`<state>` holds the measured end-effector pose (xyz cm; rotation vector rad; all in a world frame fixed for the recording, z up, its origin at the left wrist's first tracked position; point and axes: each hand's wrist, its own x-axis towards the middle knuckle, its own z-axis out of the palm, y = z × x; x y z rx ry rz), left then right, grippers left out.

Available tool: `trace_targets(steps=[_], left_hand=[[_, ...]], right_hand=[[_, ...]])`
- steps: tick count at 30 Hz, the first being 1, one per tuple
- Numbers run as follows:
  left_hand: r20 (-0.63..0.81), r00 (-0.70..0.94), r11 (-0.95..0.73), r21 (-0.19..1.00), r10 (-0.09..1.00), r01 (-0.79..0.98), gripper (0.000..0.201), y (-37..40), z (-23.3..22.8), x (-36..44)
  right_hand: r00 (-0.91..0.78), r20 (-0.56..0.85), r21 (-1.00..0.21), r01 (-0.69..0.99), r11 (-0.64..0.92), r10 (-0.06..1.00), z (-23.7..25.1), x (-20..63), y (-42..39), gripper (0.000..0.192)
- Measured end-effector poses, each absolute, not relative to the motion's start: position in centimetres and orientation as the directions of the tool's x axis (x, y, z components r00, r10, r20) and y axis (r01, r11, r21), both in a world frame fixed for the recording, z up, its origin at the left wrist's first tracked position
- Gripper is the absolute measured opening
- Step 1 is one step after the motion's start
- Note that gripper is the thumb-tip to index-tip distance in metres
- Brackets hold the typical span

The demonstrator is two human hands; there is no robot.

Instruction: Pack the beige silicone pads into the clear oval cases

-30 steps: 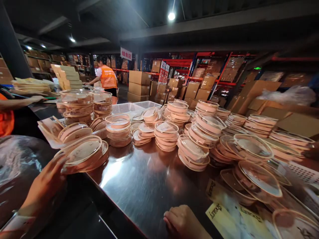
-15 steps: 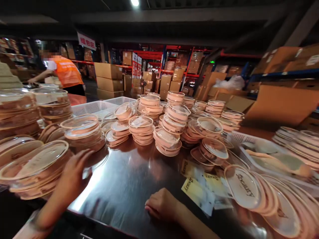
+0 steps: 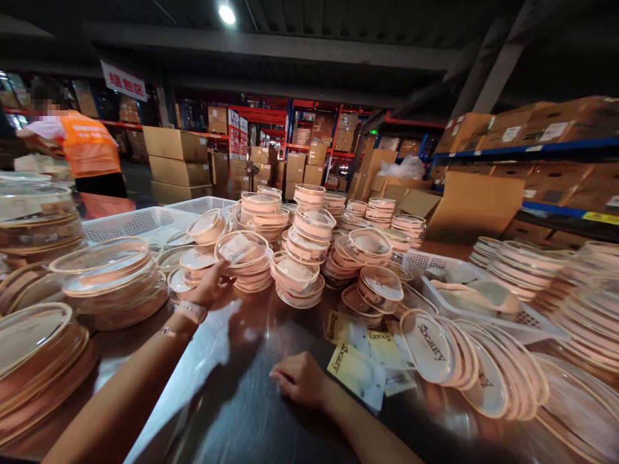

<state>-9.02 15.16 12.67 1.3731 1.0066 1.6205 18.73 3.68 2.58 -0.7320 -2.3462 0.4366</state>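
Observation:
My left hand (image 3: 213,287) is stretched out to the front of a stack of round pink pouches with clear lids. Its fingers close on the left edge of the top pouch (image 3: 242,249), which has a white slip under its lid. My right hand (image 3: 300,379) rests on the metal table (image 3: 242,393), loosely curled with nothing visible in it. Right of it lie several flat packets (image 3: 358,370) with yellow headers printed "beauty". A leaning row of pouches (image 3: 428,345) with the same word sits beyond them.
More pouch stacks (image 3: 113,283) crowd the left side and the back. White plastic baskets (image 3: 140,222) stand at the back left, another basket (image 3: 527,325) at the right. An open carton (image 3: 471,206) is behind. A person in an orange vest (image 3: 89,145) bends at the far left.
My left hand has moved from beside the left stacks forward and right to the middle stack, closing on its top pouch. My right hand stays curled on the table. The view has turned right.

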Motion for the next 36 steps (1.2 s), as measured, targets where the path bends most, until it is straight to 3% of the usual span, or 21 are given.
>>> trace_targets(steps=[2, 4, 8, 11, 13, 16, 19, 21, 24, 28, 31, 33, 36], left_hand=[[0.332, -0.144, -0.355, 0.916, 0.932, -0.185, 0.03, 13.7, 12.1, -9.2], [0.308, -0.151, -0.34, 0.89, 0.939, -0.304, 0.046, 12.1, 11.9, -9.2], [0.283, -0.08, -0.286, 0.832, 0.956, -0.476, 0.067, 9.4, 12.6, -8.0], [0.304, 0.027, -0.247, 0.818, 0.952, -0.52, 0.073, 8.2, 12.3, -5.7], [0.352, 0.064, -0.287, 0.843, 0.934, -0.455, 0.068, 7.9, 11.5, -4.2], [0.413, 0.107, -0.388, 0.9, 0.904, -0.198, 0.063, 7.7, 10.0, -3.0], [0.385, 0.32, -0.407, 0.914, 0.866, 0.002, 0.07, 7.8, 9.0, -3.6], [0.369, 0.389, -0.417, 0.908, 0.844, 0.044, 0.073, 8.0, 8.5, -4.3], [0.386, 0.313, -0.426, 0.902, 0.868, 0.068, 0.076, 8.4, 7.6, -5.0], [0.398, 0.358, -0.444, 0.894, 0.845, 0.054, 0.08, 8.3, 7.1, -4.9], [0.357, 0.514, -0.506, 0.843, 0.78, 0.182, 0.098, 7.6, 7.7, -4.4], [0.352, 0.526, -0.529, 0.816, 0.774, 0.232, 0.106, 7.3, 8.2, -4.2], [0.429, 0.505, -0.615, 0.733, 0.749, 0.29, 0.095, 7.5, 8.6, -4.6]], right_hand=[[-0.479, 0.433, -0.741, 0.292, 0.604, 0.763, 2.7, 18.6, 3.8, 0.036], [-0.316, 0.327, -0.92, 0.107, 0.376, 0.891, 3.0, 18.4, 3.9, 0.042], [-0.097, 0.263, -0.947, -0.216, 0.238, 0.96, 3.9, 17.8, 3.8, 0.055], [-0.152, 0.161, -0.905, -0.417, 0.085, 0.975, 4.4, 17.4, 3.4, 0.056], [-0.204, 0.114, -0.896, -0.444, 0.012, 0.972, 4.3, 17.3, 3.3, 0.058], [-0.211, 0.042, -0.87, -0.488, -0.068, 0.977, 3.8, 17.2, 3.6, 0.061], [-0.224, -0.092, -0.813, -0.546, -0.203, 0.97, 3.4, 17.0, 3.9, 0.054], [-0.199, -0.148, -0.784, -0.574, -0.237, 0.969, 3.4, 16.8, 3.9, 0.04], [-0.273, -0.232, -0.783, -0.517, -0.346, 0.933, 3.9, 16.7, 3.5, 0.024], [-0.398, -0.349, -0.782, -0.376, -0.497, 0.849, 4.2, 17.0, 3.4, 0.028], [-0.351, -0.354, -0.808, -0.352, -0.472, 0.867, 3.9, 16.9, 3.7, 0.031], [-0.305, -0.324, -0.844, -0.335, -0.419, 0.896, 3.9, 16.8, 3.8, 0.036], [-0.191, -0.222, -0.916, -0.297, -0.272, 0.956, 4.9, 17.3, 3.9, 0.045]])
